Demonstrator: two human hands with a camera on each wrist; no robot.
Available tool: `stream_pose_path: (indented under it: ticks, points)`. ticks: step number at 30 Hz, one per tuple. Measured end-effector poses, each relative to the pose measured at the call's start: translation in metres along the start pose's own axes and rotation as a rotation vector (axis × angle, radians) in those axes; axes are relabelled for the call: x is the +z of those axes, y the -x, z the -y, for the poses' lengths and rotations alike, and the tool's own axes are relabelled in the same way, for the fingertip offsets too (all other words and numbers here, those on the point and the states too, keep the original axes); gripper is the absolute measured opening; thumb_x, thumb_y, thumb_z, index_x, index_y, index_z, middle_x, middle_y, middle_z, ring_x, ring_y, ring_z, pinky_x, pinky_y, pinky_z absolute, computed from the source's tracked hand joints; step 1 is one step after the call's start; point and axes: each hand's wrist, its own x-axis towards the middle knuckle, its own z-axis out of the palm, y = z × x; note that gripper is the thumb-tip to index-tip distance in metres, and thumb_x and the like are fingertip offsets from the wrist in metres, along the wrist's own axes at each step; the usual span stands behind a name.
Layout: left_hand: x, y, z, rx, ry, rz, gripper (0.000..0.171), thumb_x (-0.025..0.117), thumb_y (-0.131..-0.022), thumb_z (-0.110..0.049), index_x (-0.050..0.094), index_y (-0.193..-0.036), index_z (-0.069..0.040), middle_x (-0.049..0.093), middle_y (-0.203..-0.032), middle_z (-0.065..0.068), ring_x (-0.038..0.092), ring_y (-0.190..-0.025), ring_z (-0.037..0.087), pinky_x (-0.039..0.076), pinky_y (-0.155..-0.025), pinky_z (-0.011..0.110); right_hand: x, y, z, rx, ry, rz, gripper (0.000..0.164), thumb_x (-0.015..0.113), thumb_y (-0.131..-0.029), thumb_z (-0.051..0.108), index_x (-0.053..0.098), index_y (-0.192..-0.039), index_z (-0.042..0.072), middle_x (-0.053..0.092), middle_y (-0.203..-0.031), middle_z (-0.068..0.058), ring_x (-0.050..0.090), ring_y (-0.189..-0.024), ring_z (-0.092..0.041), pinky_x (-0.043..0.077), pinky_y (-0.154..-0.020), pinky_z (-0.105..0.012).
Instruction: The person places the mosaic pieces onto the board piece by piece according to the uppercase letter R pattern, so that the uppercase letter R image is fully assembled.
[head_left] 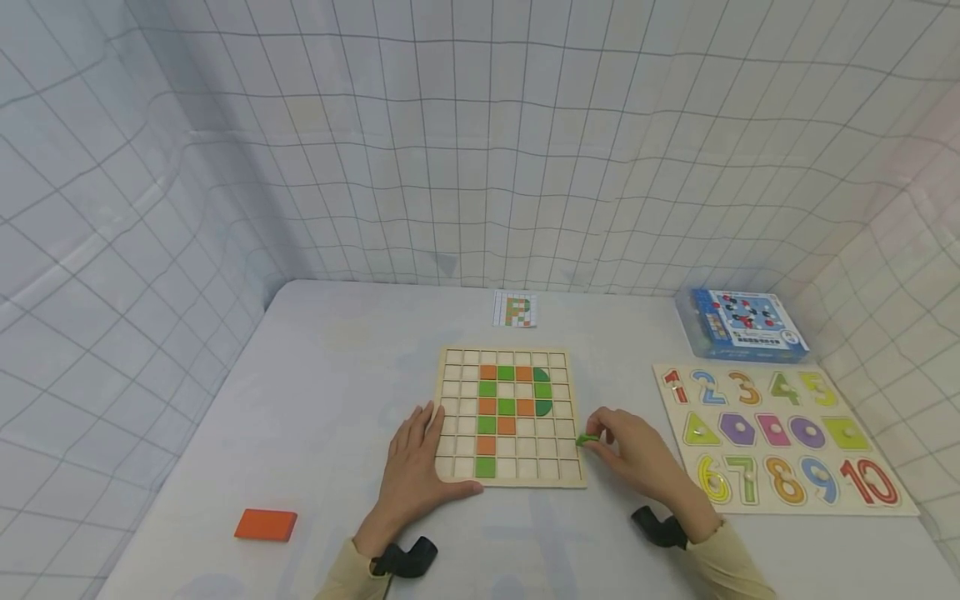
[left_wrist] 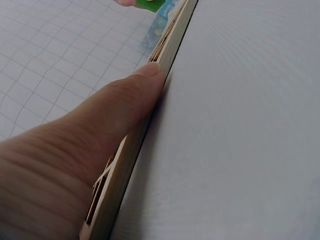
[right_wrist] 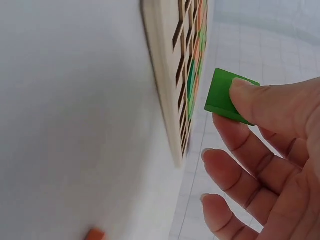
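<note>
A wooden grid board [head_left: 457, 471] lies on the table, with orange and green square tiles and two dark green rounded tiles set in some of its cells. My left hand [head_left: 411, 465] rests spread at the board's lower left corner. In the left wrist view its thumb [left_wrist: 125, 95] touches the board's edge [left_wrist: 131, 155]. Just off the board's right edge, my right hand [head_left: 636, 450] pinches a green square tile [right_wrist: 220, 95] between thumb and fingers. That tile is held up, apart from the board in the right wrist view.
A small pattern card [head_left: 514, 309] lies behind the board. On the right are a number-and-shape puzzle board [head_left: 757, 446] and, behind it, a clear plastic box [head_left: 750, 327] with a blue label. An orange block [head_left: 266, 525] lies at front left. Grid-patterned cloth [head_left: 510, 167] hangs around the table.
</note>
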Motion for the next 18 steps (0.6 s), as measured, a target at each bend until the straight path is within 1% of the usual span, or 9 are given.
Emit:
stream_pose_path:
  ticks: [7,12,18]
  points:
    - [0.001,0.000,0.001,0.000,-0.006,-0.002,0.122,0.075,-0.059,-0.068,0.026,-0.149,-0.002,0.024,-0.152,0.018,0.016,-0.139,0.034,0.017,-0.108,0.053,0.009,-0.017,0.017,-0.059,0.003,0.022,0.022,0.076,-0.083,0.017,0.055,-0.090,0.021,0.050,-0.079,0.015,0.048,-0.072,-0.007,0.043,-0.061,-0.024]
    - [0.001,-0.001,0.000,0.007,0.000,-0.004,0.122,0.075,-0.059,-0.068,0.026,-0.149,-0.002,0.024,-0.152,0.017,0.016,-0.139,0.034,0.016,-0.108,0.052,0.017,-0.026,0.026,-0.099,0.004,0.051,0.021,0.075,-0.083,0.018,0.056,-0.088,0.021,0.048,-0.075,0.014,0.045,-0.066,-0.006,0.040,-0.057,-0.022]
    - [0.002,0.000,0.001,0.005,-0.004,-0.004,0.122,0.075,-0.059,-0.068,0.026,-0.149,-0.002,0.024,-0.151,0.017,0.016,-0.139,0.034,0.016,-0.109,0.052,0.025,-0.034,0.035,-0.104,0.009,0.091,0.019,0.076,-0.082,0.020,0.057,-0.085,0.021,0.048,-0.072,0.014,0.043,-0.062,-0.005,0.039,-0.056,-0.023]
